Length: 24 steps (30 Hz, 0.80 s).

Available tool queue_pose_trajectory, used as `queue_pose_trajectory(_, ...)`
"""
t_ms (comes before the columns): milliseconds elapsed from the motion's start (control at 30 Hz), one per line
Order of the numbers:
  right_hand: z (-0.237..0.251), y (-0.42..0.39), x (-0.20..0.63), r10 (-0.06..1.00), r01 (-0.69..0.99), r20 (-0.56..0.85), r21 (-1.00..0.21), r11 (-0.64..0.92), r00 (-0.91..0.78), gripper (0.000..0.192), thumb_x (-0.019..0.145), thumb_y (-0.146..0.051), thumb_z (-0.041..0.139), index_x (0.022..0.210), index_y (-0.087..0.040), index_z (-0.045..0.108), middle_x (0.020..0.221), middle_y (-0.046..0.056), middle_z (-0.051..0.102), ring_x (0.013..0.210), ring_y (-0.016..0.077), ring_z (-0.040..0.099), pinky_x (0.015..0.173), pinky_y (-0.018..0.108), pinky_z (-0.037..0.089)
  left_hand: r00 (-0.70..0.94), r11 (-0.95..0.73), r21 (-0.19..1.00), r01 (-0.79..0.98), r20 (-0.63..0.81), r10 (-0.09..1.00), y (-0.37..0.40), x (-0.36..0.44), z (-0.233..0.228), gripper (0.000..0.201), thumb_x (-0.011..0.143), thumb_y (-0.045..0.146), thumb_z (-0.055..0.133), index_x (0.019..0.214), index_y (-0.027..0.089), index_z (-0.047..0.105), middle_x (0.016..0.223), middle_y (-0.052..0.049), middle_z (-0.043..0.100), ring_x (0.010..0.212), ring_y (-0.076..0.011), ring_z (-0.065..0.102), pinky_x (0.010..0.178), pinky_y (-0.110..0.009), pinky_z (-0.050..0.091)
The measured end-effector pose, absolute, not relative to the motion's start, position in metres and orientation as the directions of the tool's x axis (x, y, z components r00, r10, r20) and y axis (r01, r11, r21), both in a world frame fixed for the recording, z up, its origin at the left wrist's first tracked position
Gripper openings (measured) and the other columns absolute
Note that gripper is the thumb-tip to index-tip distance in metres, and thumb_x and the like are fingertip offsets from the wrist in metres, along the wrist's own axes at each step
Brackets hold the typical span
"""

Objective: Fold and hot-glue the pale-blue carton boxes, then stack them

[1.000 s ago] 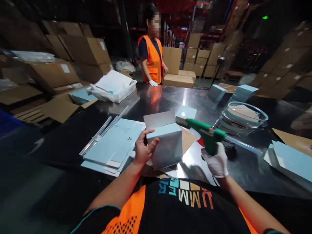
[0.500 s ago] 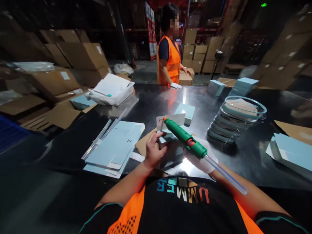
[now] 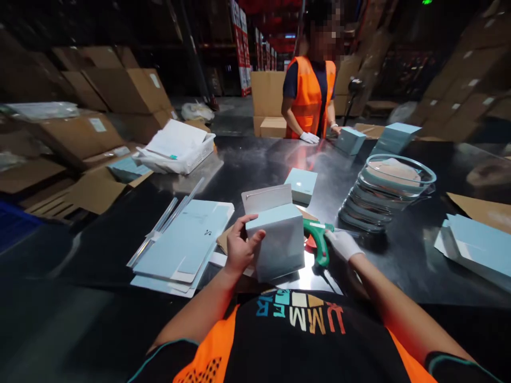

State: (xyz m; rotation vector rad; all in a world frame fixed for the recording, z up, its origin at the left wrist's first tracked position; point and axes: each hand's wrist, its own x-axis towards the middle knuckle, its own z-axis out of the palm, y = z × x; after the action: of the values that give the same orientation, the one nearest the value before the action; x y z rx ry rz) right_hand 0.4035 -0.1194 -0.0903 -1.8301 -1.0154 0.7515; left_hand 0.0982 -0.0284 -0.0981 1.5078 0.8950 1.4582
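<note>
My bare left hand [image 3: 240, 247] grips the left side of a pale blue carton [image 3: 277, 242] that stands upright on the steel table [image 3: 255, 159], its top flap raised behind it. My right hand [image 3: 341, 243], in a white glove, holds a green glue gun [image 3: 318, 238] low on the table just right of the carton. Brown cardboard [image 3: 223, 239] lies under the carton.
A stack of flat blue carton blanks [image 3: 183, 242] lies to the left. A small blue box [image 3: 302, 184] sits behind the carton; a stack of clear round lids [image 3: 385, 194] stands at right. A co-worker in an orange vest [image 3: 309, 96] stands across the table near more blue boxes [image 3: 350, 140].
The glue gun came away from the carton's top flap and dropped to the table at the right. The carton now stands upright again. The co-worker moved right.
</note>
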Motion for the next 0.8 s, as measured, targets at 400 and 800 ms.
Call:
queue_pose_trajectory(400,-0.063,-0.07,0.345,0.969,0.18,0.248,-0.952,0.247,-0.015,0.092,0.07,-0.081,0.093,0.137,-0.022,0.07,0.14,0.015,0.075,0.136,0.0399,0.069,0.121,0.059,0.054,0.172,-0.589,0.802,-0.099,0.596,0.784,-0.018,0.106,-0.117,0.063,0.085,0.081,0.082,0.107,0.022,0.074,0.117,-0.012,0.077,0.111,-0.0291,0.075,0.097,-0.04,0.06)
queue_pose_trajectory(800,-0.074,-0.121,0.352,0.839,0.416,0.459,-0.729,0.543,-0.291,0.023,0.1,-0.043,0.077,0.12,-0.035,0.086,0.158,0.009,0.071,0.151,0.033,0.064,0.128,0.06,0.05,0.484,-0.83,0.543,-0.126,0.764,0.427,-0.025,0.067,-0.096,0.028,0.102,0.054,0.077,0.106,0.029,0.088,0.11,-0.012,0.089,0.135,-0.036,0.076,0.113,-0.064,0.063)
